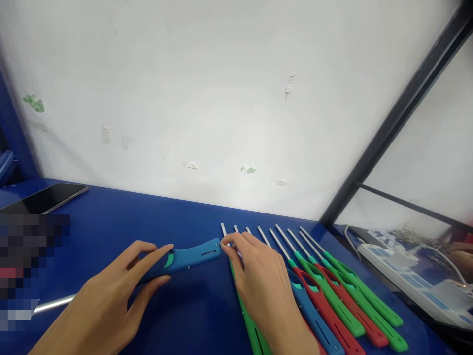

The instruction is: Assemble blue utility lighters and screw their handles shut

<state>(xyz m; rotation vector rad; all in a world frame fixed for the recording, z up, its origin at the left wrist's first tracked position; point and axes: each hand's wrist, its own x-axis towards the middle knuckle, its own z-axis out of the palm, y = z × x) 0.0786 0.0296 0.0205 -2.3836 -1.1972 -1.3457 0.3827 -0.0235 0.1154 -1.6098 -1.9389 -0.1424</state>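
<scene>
A blue long-necked gas lighter with a green trigger lies crosswise in front of me, its metal rod pointing left. My left hand grips it around the trigger part, thumb below and fingers above. At the right end of its handle, the thumb and index finger of my right hand pinch together at the tip. Beneath and beside my right hand are several more lighters in a slanted row, rods toward the wall, among them a green lighter, a blue lighter and a red lighter.
A dark phone rests at the back left of the blue table. A white wall rises behind. On the right, beyond a black post, are a white power strip with cables and part of another person's hand.
</scene>
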